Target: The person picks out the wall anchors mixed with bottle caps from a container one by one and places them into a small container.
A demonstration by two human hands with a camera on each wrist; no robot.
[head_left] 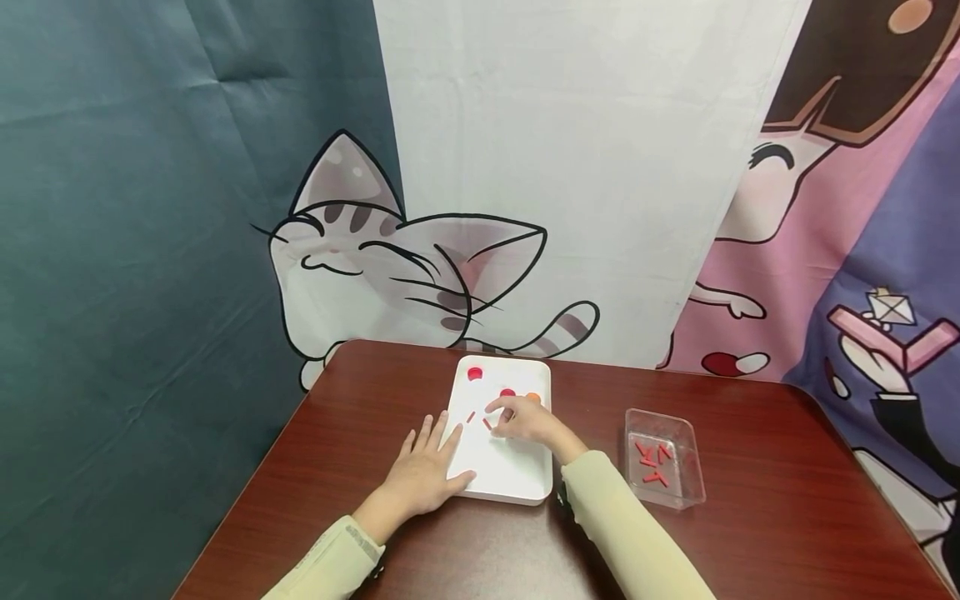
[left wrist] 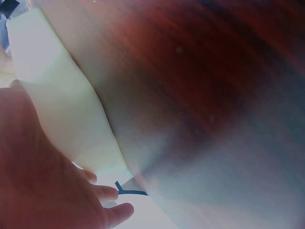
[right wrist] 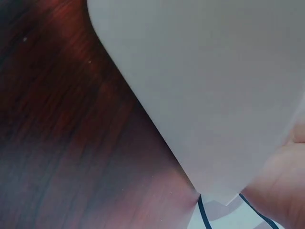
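A white tray (head_left: pixel 501 475) lies lengthwise on the table, and its wall also shows in the left wrist view, tray side (left wrist: pixel 71 105), and the right wrist view, tray side (right wrist: pixel 200 95). My left hand (head_left: pixel 422 477) rests at the tray's left edge with fingers spread, the thumb over the near left corner. Over the tray's right half, my right hand (head_left: pixel 525 419) has its index finger and thumb apart. Right by those fingertips is a short red stick (head_left: pixel 487 423); another red stick (head_left: pixel 471 417) lies to its left, slanted the other way.
A red round piece (head_left: pixel 475 374) sits at the tray's far left. Behind my right hand are a second red round piece (head_left: pixel 507 392) and an orange one (head_left: pixel 533 397), partly hidden. To the right, a clear plastic box (head_left: pixel 678 498) holds several red sticks (head_left: pixel 655 478). Printed curtains hang behind the table (head_left: pixel 352 417).
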